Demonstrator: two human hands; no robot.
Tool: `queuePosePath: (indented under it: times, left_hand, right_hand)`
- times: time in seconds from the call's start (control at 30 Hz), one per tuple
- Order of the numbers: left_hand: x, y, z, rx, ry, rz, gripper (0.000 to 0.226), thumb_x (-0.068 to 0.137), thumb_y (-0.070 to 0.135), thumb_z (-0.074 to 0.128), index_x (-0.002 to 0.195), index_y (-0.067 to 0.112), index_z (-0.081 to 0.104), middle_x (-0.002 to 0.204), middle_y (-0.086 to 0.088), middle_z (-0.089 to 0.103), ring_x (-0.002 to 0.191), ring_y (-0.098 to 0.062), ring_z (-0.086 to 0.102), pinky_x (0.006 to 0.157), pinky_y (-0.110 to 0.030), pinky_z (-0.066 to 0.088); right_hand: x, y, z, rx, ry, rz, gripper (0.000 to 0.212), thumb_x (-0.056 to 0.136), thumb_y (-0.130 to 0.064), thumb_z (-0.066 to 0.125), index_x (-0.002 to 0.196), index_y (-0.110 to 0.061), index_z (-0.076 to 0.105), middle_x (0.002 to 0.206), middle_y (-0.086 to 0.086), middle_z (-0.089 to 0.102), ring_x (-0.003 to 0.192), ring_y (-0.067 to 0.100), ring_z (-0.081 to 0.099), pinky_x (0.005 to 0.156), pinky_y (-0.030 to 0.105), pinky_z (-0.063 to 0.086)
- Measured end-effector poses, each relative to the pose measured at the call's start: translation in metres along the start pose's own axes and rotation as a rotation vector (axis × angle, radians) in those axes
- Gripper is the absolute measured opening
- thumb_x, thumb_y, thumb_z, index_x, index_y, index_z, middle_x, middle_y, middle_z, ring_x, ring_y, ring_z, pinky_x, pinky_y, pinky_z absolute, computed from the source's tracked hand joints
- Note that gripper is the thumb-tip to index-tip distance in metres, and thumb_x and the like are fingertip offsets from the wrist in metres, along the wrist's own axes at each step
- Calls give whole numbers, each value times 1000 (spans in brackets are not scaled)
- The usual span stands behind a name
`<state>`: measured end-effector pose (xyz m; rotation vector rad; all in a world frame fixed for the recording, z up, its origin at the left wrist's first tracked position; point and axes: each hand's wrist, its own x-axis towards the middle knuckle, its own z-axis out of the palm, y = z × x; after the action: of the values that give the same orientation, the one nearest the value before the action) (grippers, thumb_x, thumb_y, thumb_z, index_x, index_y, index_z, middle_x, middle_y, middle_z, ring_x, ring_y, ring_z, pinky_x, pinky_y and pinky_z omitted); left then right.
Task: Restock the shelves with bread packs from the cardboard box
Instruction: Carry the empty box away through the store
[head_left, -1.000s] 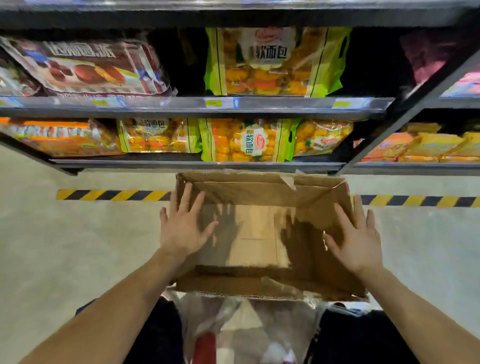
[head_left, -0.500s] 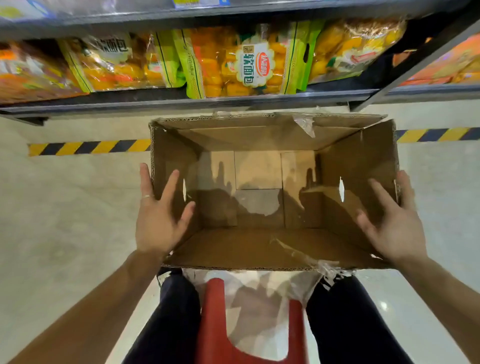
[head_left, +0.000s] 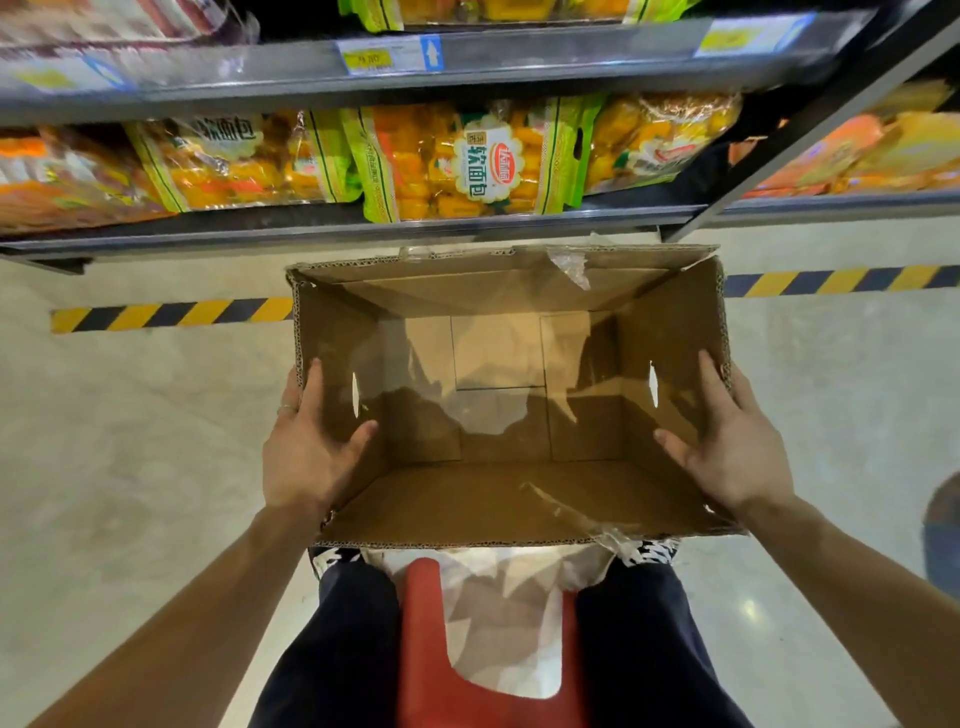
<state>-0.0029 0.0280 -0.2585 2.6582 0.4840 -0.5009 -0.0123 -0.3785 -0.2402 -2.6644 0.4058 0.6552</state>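
An open brown cardboard box (head_left: 498, 499) stands in front of me with nothing inside it. My left hand (head_left: 306, 447) grips its left wall, thumb inside and fingers outside. My right hand (head_left: 732, 441) grips the right wall the same way. On the lower shelf (head_left: 363, 226) just beyond the box lie green-edged bread packs (head_left: 462, 161) with yellow buns, side by side. More packs (head_left: 228, 161) lie to the left.
An upper shelf (head_left: 467, 57) with price tags runs across the top. A yellow-black hazard stripe (head_left: 171, 314) marks the pale floor under the shelves. A red stool (head_left: 467, 649) and clear plastic wrap (head_left: 509, 571) sit between my legs. Orange packs (head_left: 857, 156) fill the shelf at right.
The box has come upright, its opening turned towards me. Both hands shifted from flat on its sides to gripping the side walls' rims. The view has tilted down.
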Motion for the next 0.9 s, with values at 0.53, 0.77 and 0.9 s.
queuePosePath:
  times: [0.53, 0.77, 0.9]
  left_hand:
    - [-148, 23, -293, -23, 152, -147, 95, 81, 58, 65, 154, 26, 15, 161, 1, 17, 132, -30, 45, 97, -43, 46]
    - [-224, -1, -441, -73, 288, -193, 98, 78, 63, 64, 154, 24, 15, 160, 0, 19, 130, -26, 49, 97, -39, 47]
    - [-255, -17, -500, -119, 371, -264, 103, 75, 63, 68, 154, 25, 15, 161, -4, 19, 135, -29, 42, 104, -42, 44]
  right_hand:
    - [-144, -189, -216, -101, 60, -155, 96, 80, -64, 61, 154, -31, 9, 162, -6, 11, 134, 26, 43, 91, 44, 50]
    - [-205, -297, -317, -130, 116, -369, 96, 80, -65, 58, 154, -32, 7, 162, -5, 11, 138, 27, 39, 92, 45, 52]
    - [-230, -361, -359, -160, 143, -482, 99, 79, -67, 59, 155, -30, 8, 162, -3, 13, 139, 26, 37, 95, 42, 48]
